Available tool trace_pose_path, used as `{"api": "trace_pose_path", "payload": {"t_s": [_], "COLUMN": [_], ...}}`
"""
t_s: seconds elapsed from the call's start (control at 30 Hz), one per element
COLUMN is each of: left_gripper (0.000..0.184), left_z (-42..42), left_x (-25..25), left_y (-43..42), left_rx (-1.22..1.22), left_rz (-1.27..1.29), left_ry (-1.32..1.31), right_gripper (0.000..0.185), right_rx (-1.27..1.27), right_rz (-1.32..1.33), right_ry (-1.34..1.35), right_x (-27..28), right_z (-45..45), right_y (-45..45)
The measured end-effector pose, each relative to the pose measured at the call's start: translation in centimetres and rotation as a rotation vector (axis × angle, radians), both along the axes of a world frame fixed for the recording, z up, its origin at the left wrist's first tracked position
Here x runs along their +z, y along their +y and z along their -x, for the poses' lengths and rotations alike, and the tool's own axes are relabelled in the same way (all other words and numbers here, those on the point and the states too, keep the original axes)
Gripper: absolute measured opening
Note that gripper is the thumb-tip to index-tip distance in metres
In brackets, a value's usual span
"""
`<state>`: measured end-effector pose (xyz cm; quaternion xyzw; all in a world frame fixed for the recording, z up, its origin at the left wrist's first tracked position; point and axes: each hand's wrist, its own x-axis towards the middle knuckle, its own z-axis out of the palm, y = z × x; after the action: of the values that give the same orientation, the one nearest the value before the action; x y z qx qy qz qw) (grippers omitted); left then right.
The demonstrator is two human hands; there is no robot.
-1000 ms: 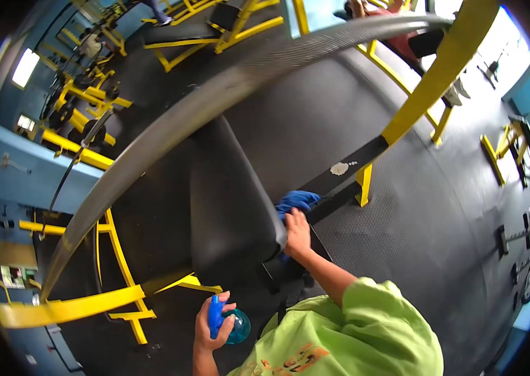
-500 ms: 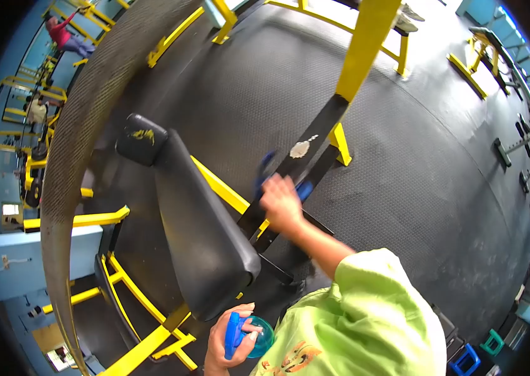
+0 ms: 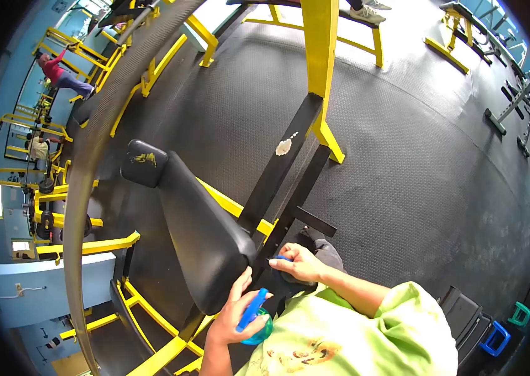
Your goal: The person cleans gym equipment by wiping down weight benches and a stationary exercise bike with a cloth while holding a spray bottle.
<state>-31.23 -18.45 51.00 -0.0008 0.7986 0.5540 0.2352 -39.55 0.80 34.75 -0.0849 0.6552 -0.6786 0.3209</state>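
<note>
My left hand [image 3: 230,319] is closed around a spray bottle [image 3: 259,331] with a blue trigger head and a teal, see-through body. Its fingertips are at the lower edge of the black padded seat [image 3: 205,235]. A little to the right, my right hand [image 3: 299,263] is pinched on a dark blue cloth [image 3: 285,258], mostly hidden behind the fingers. This hand is beside the lower end of a black metal beam [image 3: 280,166], which has a patch of chipped paint. The padded backrest [image 3: 144,164] at the far end of the seat bears a worn yellow mark.
A yellow upright [image 3: 320,56] rises from the machine, and a curved dark bar [image 3: 86,163] crosses the left side. Another person in red [image 3: 57,70] is at a yellow frame. Blue [image 3: 494,338] and green [image 3: 519,313] stools stand lower right.
My right hand has drawn back from the black beam toward my body, bringing the blue cloth along. My left hand with the spray bottle has come up against the seat's edge. The view has shifted.
</note>
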Motion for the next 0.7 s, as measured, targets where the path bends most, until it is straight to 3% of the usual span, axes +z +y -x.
{"api": "trace_pose_path", "payload": {"t_s": [0.07,0.13,0.2,0.27,0.3,0.33,0.4,0.5,0.53,0.6,0.67,0.7], "left_gripper": [0.047,0.048,0.052,0.05,0.049,0.046,0.044,0.042,0.042,0.042,0.041,0.043], "left_z": [-0.5,-1.9,-2.9,-4.0,-4.6,-5.1,-5.8,-6.7,-6.7,-6.9,-7.1,-6.9], "left_x": [0.0,-1.2,-1.0,0.5,1.0,0.9,2.7,6.0,7.5,10.3,12.7,13.8], "left_y": [0.3,-0.1,-0.6,-0.7,-0.8,-1.4,-2.6,-5.0,-5.4,-5.7,-5.9,-5.8], "left_rx": [-0.185,-0.168,-0.251,-0.16,-0.088,-0.089,-0.147,-0.279,-0.344,-0.418,-0.503,-0.479], "left_rz": [0.154,0.031,0.116,0.031,-0.052,-0.04,-0.031,-0.057,-0.093,-0.184,-0.278,-0.354], "left_ry": [0.101,0.101,0.069,0.112,0.141,0.24,0.283,0.376,0.383,0.382,0.376,0.221], "right_gripper": [0.042,0.042,0.043,0.028,0.029,0.032,0.046,0.047,0.053,0.051,0.047,0.047], "right_rx": [0.039,0.041,0.053,0.175,0.271,0.275,0.257,0.647,0.743,1.125,0.292,0.172], "right_rz": [0.097,0.161,0.222,0.129,0.007,-0.082,-0.266,-0.521,-0.39,0.036,0.595,0.631], "right_ry": [-0.26,-0.244,-0.228,0.169,0.484,0.532,0.889,0.905,0.935,0.691,0.295,0.082], "right_x": [3.6,8.2,11.9,14.2,14.4,16.2,19.5,25.8,26.9,28.5,24.6,22.6], "right_z": [-1.3,-1.9,-2.4,-2.9,-2.6,-2.7,-3.0,-4.0,-4.4,-1.9,-3.8,-3.2], "right_y": [0.3,0.2,0.4,0.6,1.1,1.7,2.7,4.8,5.4,6.0,4.8,3.2]}}
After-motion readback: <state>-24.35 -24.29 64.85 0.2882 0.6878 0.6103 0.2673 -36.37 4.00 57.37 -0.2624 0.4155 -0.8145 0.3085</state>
